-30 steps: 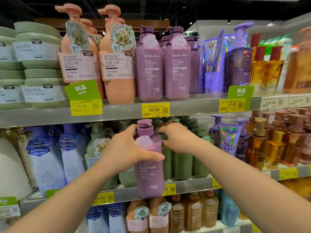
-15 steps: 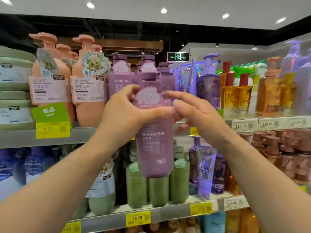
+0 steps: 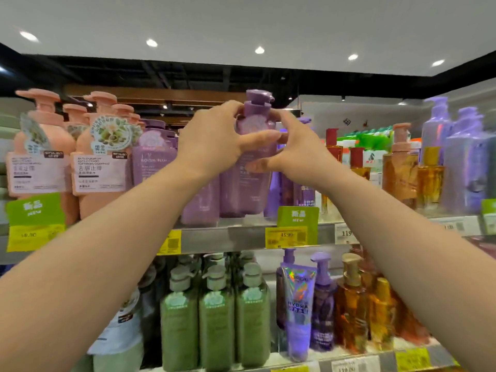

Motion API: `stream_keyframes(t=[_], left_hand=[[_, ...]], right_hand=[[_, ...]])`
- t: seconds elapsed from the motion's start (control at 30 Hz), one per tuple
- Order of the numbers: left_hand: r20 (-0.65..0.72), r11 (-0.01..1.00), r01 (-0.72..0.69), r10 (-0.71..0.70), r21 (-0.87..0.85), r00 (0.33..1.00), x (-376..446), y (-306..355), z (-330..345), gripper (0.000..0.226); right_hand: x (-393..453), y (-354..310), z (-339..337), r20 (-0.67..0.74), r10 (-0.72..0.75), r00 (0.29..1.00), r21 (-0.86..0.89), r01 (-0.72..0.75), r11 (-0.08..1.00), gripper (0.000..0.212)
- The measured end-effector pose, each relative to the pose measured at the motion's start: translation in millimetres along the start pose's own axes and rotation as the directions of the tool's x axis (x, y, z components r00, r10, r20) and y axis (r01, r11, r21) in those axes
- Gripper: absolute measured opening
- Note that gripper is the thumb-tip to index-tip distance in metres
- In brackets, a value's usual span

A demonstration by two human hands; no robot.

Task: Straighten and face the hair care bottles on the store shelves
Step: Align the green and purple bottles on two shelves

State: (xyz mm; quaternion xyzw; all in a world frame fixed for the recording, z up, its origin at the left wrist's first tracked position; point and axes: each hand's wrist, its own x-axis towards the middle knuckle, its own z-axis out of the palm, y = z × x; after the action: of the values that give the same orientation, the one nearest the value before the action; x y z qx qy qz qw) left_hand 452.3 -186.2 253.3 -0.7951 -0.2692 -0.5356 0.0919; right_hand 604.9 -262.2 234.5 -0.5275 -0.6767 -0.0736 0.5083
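- Purple bottle [image 3: 248, 167]: smooth matte plastic, tall w/ rounded shoulders and a stubby pump cap; long axis upright, label side twd camera, text blurred.
- Sits at front of upper shelf [image 3: 241, 237], base at shelf level; can't tell if touching.
- Left hand [image 3: 214, 142] grips its upper body, thumb across front; right hand [image 3: 298, 149] curls round the other side, fingertips at the neck.

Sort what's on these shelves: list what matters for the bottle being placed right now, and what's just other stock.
In play:
- purple pump bottle, held near its top
- left hand and right hand, both gripping it
- matching purple bottle beside it
- upper shelf edge

Other stock:
- peach pump bottles
- green bottles
- amber oil bottles
- holographic tube
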Motion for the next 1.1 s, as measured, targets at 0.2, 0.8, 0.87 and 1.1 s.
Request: stream_keyframes(t=[0.2,0.8,0.87,1.1], left_hand=[[0.024,0.893,-0.046,0.039,0.449,0.999,-6,-17,16,0.084],[-0.123,0.753,-0.034,0.152,0.657,0.981,-1,-28,36,0.077],[-0.11,0.739,-0.047,0.163,0.672,0.98,2,-28,39,0.078],[-0.076,0.697,-0.126,0.252,0.705,0.965,10,-35,41,0.088]], right_hand=[[11,28,31,0.051,0.052,0.997,-0.021,-0.051,0.998,0.094],[11,41,59,0.037,0.187,0.982,-0.173,-0.178,0.969,0.076],[6,42,59,0.034,0.199,0.979,-0.129,-0.193,0.973,0.071],[-14,39,15,-0.234,0.067,0.97,-0.104,-0.093,0.99,0.018]])
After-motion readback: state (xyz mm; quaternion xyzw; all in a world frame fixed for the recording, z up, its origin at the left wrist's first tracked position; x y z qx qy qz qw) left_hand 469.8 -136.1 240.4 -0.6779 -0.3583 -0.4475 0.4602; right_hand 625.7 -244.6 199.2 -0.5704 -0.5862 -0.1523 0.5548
